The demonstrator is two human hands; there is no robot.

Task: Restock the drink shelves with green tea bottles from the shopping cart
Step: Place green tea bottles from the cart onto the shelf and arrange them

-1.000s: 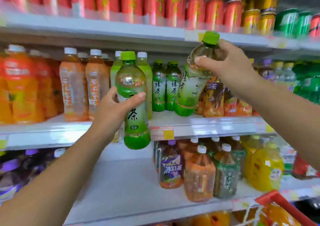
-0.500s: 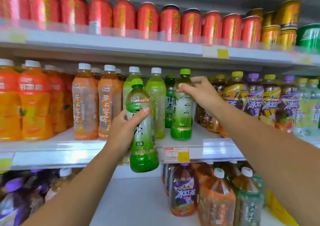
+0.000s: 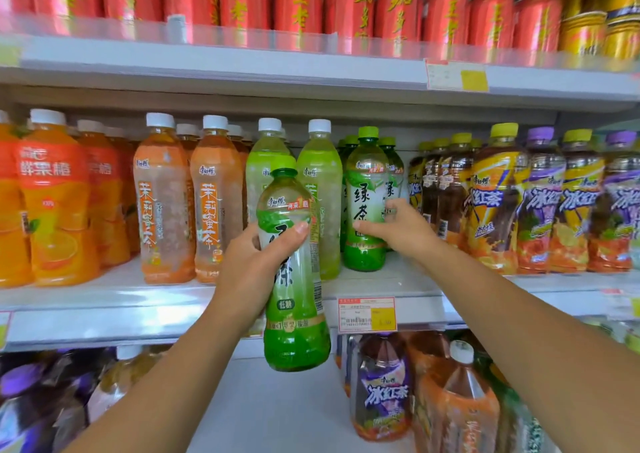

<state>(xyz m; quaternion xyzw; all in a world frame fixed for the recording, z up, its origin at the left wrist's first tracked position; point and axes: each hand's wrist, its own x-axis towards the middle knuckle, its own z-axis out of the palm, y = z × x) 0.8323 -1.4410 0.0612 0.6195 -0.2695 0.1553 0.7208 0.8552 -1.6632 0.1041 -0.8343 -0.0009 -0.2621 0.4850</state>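
Green bottle (image 3: 295, 331) inside left grip (image 3: 252, 265); shelved bottle (image 3: 365, 189), right grip (image 3: 398, 230)

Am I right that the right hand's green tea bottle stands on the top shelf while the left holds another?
No; the head view shows the right hand gripping its green tea bottle on the middle shelf; the left hand holds another bottle.

The left hand (image 3: 252, 269) grips raised bottle (image 3: 294, 314); right hand (image 3: 394, 230) grips shelved bottle (image 3: 365, 192).
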